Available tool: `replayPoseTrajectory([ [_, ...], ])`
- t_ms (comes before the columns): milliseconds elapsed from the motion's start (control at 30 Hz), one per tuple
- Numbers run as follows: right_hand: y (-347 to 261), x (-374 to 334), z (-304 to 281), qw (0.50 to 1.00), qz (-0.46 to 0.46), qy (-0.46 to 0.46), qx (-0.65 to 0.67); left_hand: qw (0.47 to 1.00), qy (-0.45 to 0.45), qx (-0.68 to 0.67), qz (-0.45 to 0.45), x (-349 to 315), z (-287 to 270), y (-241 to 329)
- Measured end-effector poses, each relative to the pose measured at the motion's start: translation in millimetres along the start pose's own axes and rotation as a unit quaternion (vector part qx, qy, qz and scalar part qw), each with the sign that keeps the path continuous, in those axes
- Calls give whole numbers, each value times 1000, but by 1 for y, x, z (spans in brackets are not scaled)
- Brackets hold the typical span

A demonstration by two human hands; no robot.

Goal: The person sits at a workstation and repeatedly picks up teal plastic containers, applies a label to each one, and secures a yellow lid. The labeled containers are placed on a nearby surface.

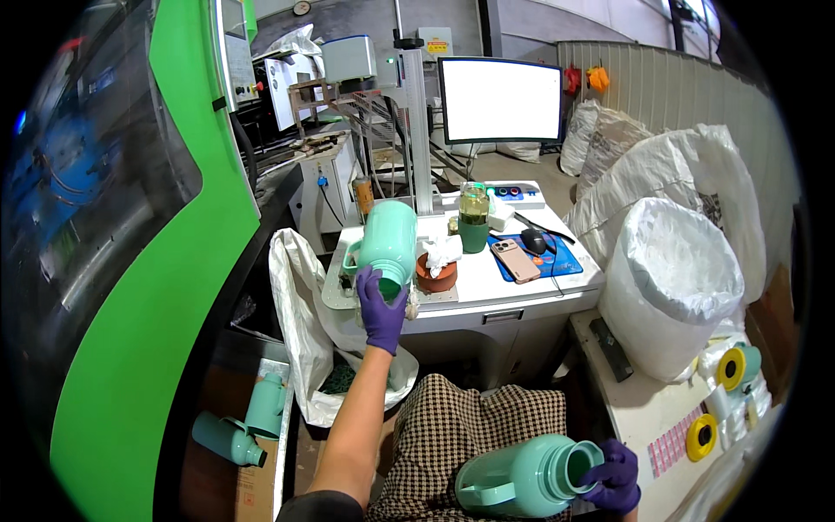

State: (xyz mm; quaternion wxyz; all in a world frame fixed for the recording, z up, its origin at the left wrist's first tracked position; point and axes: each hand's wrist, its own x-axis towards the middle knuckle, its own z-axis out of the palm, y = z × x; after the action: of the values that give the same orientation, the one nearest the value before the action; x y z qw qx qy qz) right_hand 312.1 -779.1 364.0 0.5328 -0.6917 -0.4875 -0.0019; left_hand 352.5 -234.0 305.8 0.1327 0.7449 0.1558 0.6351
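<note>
My left hand (380, 311), in a purple glove, grips a mint-green jug (390, 233) by its open neck. The jug is tilted over the left end of the white worktable, neck toward me and side handle to the left. Low on the right, my gloved right hand (614, 478) is closed on the mouth rim of a second mint-green jug (513, 478), fingers partly inside the opening. That jug lies on its side over my checked apron (478, 409), its handle facing me. Neither jug's mouth has a lid on it.
Two more green jugs (265, 404) lie in a carton at lower left, beside a white sack (304, 304) with green scraps. On the worktable (470, 311) stand a drink bottle (473, 213), phone (517, 261) and monitor (501, 100). A lined white bucket (665, 291) stands right; a green machine frame (130, 322) borders the left.
</note>
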Motion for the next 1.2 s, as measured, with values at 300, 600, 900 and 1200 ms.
replayPoseTrajectory([
  [300, 11, 9, 30, 996, -58, -65, -24, 992, -70, 27, -106, 11, 22, -18],
  [600, -19, 29, 55, 992, -116, -37, -29, 992, -108, -67, -24, -18, 6, 42],
  [900, -6, 21, 83, 990, -77, 42, 108, 723, -633, -263, 82, -15, -176, 280],
  [1200, 23, -185, -253, 723, 269, 359, -526, 744, -658, -114, 19, -3, -168, 180],
])
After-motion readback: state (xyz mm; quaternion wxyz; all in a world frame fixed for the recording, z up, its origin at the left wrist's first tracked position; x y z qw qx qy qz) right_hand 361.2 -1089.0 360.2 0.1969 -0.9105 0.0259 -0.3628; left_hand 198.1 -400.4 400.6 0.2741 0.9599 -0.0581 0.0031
